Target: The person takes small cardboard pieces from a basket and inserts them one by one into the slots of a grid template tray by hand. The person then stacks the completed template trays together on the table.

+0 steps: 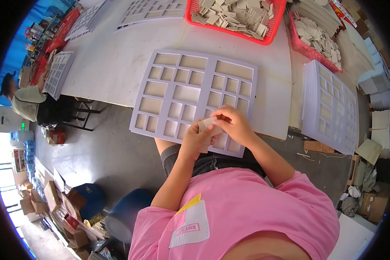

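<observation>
A pale lavender panel (pixel 163 99) with many rectangular openings lies on the table, its near edge over my lap. Beige rectangular pieces fill many of its openings; some others near the middle and bottom look white. Above the panel's near edge, my left hand (pixel 195 139) is closed around a few small beige card pieces (pixel 207 125). My right hand (pixel 231 122) meets it from the right, thumb and fingers pinched on one of those pieces. How many pieces lie in my hands is partly hidden by the fingers.
Red baskets (pixel 264 42) of loose beige pieces stand at the far side of the white table (pixel 104 65). Stacked lavender panels (pixel 312 99) are at the right. At the left sits another person (pixel 28 102) with a panel. Blue barrels (pixel 130 212) stand on the floor.
</observation>
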Demonstrator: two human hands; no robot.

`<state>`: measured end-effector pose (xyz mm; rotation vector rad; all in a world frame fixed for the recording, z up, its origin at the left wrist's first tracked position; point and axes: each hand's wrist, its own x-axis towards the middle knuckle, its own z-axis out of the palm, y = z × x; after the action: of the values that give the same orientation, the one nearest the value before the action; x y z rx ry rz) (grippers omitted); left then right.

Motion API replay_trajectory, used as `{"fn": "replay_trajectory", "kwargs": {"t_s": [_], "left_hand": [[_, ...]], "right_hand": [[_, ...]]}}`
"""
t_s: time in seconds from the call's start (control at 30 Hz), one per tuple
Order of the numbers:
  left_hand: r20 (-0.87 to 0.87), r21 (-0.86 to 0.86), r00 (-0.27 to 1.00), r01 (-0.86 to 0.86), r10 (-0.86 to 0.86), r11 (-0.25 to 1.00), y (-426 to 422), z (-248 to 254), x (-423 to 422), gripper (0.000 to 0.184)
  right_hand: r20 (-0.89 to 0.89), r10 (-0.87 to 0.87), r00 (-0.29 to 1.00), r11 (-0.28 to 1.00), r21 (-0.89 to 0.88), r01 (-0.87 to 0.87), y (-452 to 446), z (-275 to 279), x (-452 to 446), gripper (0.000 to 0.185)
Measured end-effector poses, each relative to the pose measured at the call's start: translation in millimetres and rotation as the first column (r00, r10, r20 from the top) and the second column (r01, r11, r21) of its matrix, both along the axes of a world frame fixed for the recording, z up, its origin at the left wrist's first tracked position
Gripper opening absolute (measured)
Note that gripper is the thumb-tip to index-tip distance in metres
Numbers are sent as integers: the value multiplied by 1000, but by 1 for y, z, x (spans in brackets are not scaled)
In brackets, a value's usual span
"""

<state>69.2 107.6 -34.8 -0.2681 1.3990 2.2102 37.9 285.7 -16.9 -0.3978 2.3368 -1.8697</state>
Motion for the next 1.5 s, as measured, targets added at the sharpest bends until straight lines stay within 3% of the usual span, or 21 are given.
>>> {"fn": "replay_trajectory", "kwargs": {"t_s": [0.07,0.1,0.17,0.33,0.47,0.57,0.67,0.77,0.87,1.07,1.17,1.27,1.33,1.37,1.47,1.5], "left_hand": [[61,-74,994,-82,86,994,-3,4,-1,35],[92,-114,987,-120,131,986,-6,7,0,35],[66,-35,966,-249,251,968,-19,13,-2,35],[100,175,901,-434,423,884,-48,27,-8,39],[51,125,913,-408,405,904,-53,24,-8,41],[26,103,931,-365,364,925,-50,20,-9,40],[7,95,942,-335,336,937,-47,14,-8,38],[-21,91,955,-294,297,951,-45,17,-8,34],[-21,101,955,-291,295,951,-45,18,-8,31],[-12,17,948,-317,318,948,-44,13,-9,30],[-24,-47,952,-306,305,951,-41,11,-7,29],[-3,-186,971,-235,238,954,-26,21,-3,29],[-1,-191,989,-143,146,971,-16,18,0,29],[1,-193,996,-92,94,977,-12,17,2,29],[2,-193,1000,20,-20,981,2,15,3,29],[-33,-227,999,13,-20,974,4,14,2,28]], "right_hand": [[199,-44,979,992,-105,65,-2,-15,-8,12],[213,-101,972,986,-105,126,-4,-13,-13,11],[239,-218,946,964,-102,247,-8,-8,-21,8],[242,-162,957,987,43,156,-15,-23,-26,6],[254,-175,951,984,78,160,-20,-24,-21,6],[183,-212,960,974,120,193,-23,-27,-17,6],[-88,-250,964,943,202,263,-26,-40,-15,7],[74,-313,947,948,86,306,-27,-46,-13,8],[52,-326,944,938,141,316,-27,-45,-12,8],[-330,-117,937,815,507,280,-27,-33,-7,18],[-353,-170,920,771,534,347,-29,-27,-8,23],[-197,-249,948,890,341,304,-24,-27,-10,23],[82,-98,992,995,3,99,-15,-25,-12,20],[195,10,981,982,-187,27,-10,-23,-11,19],[69,52,996,997,-58,-48,7,-6,-2,16],[103,-72,992,996,-48,77,16,-7,-1,15]]}}
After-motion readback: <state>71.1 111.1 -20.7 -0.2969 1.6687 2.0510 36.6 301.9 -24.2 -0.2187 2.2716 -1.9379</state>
